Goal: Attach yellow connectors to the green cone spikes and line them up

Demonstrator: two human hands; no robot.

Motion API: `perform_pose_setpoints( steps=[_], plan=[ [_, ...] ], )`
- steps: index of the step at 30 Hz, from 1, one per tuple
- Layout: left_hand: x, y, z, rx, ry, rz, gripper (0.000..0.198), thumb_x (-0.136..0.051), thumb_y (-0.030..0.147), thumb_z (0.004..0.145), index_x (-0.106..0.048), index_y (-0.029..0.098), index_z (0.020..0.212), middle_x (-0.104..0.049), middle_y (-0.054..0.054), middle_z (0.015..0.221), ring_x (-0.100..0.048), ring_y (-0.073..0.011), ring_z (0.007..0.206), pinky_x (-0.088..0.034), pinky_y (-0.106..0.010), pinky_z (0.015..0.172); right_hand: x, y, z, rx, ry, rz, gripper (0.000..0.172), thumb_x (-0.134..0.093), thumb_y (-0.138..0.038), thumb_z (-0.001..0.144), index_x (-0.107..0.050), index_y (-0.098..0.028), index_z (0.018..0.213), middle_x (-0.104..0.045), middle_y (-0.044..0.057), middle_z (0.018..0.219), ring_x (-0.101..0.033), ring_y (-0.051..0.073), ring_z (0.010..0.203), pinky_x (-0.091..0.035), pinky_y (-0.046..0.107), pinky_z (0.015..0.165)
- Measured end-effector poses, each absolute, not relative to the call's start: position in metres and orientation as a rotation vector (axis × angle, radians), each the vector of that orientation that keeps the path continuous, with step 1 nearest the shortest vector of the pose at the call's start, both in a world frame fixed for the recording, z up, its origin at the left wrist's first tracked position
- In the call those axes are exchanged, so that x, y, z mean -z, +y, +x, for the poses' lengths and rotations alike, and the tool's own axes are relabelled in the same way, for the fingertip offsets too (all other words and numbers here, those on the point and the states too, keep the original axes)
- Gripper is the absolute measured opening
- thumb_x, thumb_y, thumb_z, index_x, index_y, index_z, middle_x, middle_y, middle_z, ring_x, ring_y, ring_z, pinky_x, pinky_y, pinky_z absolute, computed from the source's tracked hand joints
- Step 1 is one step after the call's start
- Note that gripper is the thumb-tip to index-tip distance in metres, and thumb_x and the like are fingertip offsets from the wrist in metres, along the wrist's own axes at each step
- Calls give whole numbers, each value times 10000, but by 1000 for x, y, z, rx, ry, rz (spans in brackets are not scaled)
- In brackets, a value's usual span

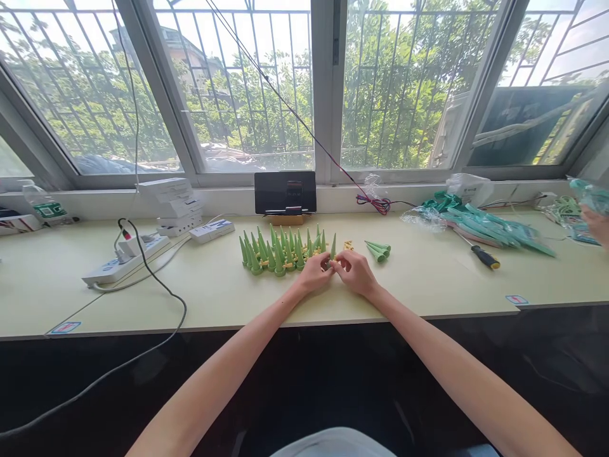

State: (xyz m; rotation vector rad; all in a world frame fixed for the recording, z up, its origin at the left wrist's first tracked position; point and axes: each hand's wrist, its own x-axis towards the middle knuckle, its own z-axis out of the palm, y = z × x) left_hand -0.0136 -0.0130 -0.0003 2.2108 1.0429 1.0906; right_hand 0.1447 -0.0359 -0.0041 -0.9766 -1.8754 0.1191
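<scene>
Between my two hands a slim green cone (333, 245) stands point up. My left hand (314, 273) pinches it near its base from the left. From the right, the fingers of my right hand (356, 270) are closed at the same base; the fingertips partly hide what they grip there. Just left of my hands a dense group of upright green cones (271, 256) stands on the table, with small yellow pieces among their bases. Beyond my right hand lies a little pile of yellow pieces (349, 245). Several loose green cones (378, 250) lie on their sides farther right.
A dark-screened device (285, 192) stands at the back. On the left are a white power strip (118, 260), a black cable (162, 289) and stacked white boxes (174, 206). Right: a screwdriver (485, 257), green plastic bags (495, 225) and another person's hand (597, 222).
</scene>
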Motion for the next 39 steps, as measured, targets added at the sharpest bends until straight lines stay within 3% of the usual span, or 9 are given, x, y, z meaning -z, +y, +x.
perform_pose_setpoints(
  steps=[6,12,22,30,39],
  plan=[
    [-3,-15,-13,-1166,1201,2242,248,-602,402,774,-544,162,758,-467,29,643,-420,-97,574,-338,-247,558,6,-32,147,-119,-1779,-1047,217,-497,-298,902,-531,-191,716,-524,-4,653,-448,128,598,-342,254,605],
    [-3,-16,-13,-1174,1258,2246,307,-623,428,762,-606,151,892,-551,2,709,-473,-109,577,-383,-255,575,6,-30,147,-124,-1760,-1065,298,-427,-321,934,-510,-195,677,-517,1,629,-431,133,581,-328,259,595],
    [-4,-19,-13,-1135,1234,2266,325,-608,451,776,-614,154,907,-605,-9,720,-501,-113,568,-395,-256,587,9,-26,149,-179,-1722,-1089,279,-423,-333,926,-522,-192,707,-538,1,633,-435,131,569,-337,253,592],
    [-5,-19,-12,-1142,1268,2295,294,-619,445,768,-622,151,788,-557,11,609,-472,-109,532,-367,-255,562,9,-24,152,-187,-1750,-1165,289,-407,-321,929,-513,-199,689,-527,0,622,-430,137,569,-325,253,587],
    [0,-19,-10,-1239,1334,2313,317,-642,386,762,-635,135,956,-596,-15,692,-521,-130,579,-418,-274,614,13,-13,155,-114,-1708,-1355,211,-398,-231,902,-588,-175,829,-626,58,769,-545,179,690,-385,268,661]
  ],
)
